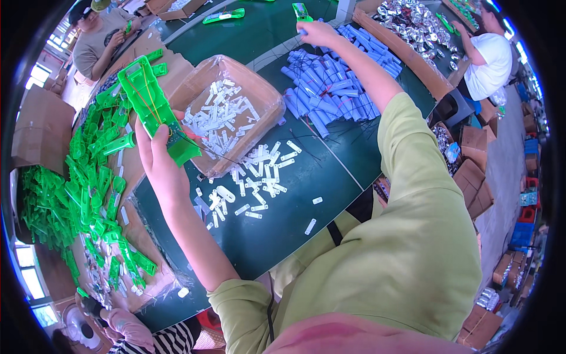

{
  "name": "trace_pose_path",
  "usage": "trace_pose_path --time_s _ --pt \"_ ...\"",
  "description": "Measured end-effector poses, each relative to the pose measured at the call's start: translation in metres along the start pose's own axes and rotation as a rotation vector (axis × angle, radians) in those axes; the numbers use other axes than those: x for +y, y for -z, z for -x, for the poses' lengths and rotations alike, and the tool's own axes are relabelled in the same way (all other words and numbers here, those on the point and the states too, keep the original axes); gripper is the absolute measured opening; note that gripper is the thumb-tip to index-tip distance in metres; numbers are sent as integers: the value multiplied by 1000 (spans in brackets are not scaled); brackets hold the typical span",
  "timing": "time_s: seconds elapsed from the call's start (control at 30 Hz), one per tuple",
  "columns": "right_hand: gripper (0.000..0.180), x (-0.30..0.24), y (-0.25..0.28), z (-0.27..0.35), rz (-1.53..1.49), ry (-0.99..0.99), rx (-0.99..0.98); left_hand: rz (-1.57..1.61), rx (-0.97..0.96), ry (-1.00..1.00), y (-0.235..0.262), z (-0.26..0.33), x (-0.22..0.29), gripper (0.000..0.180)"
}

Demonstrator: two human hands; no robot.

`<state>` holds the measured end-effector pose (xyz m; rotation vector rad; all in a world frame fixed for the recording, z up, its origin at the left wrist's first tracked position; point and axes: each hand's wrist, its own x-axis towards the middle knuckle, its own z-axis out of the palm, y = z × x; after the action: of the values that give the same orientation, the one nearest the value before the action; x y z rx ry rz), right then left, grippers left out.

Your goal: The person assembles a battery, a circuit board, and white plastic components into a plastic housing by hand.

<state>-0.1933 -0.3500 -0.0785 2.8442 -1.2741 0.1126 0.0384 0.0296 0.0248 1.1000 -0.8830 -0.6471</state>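
My left hand [159, 156] grips a green plastic housing [143, 88], tilted upright, its open side showing red and yellow wires and a small circuit board near the lower end. My right hand [319, 34] reaches across the table, its fingers closed near a bit of blue; what they hold is too small to make out. Just beyond those fingers is another green housing [301, 12]. Blue wire-leaded cylinders [333, 85] lie heaped below my right forearm. A cardboard box [262, 88] of small white plastic strips [219, 115] stands between my arms.
Loose white strips [268, 171] lie on the green table [283, 221]. Green housings [88, 183] are piled at the left. Shiny silver reflectors [413, 29] fill a carton at the back right. Co-workers sit at the far left [100, 41], right [488, 59] and near left [127, 330].
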Motion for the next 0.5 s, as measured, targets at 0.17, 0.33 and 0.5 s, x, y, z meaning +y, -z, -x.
trace_pose_path --time_s 0.17,0.33,0.5 --pt "27 -9 17 16 -1058 -210 581 8 -57 25 -15 0 0 39" --pt "30 -118 59 61 -1598 -56 407 -27 -92 84 -25 7 -11 37" --pt "24 -216 101 104 -1631 356 501 22 -134 106 -36 11 -18 41"
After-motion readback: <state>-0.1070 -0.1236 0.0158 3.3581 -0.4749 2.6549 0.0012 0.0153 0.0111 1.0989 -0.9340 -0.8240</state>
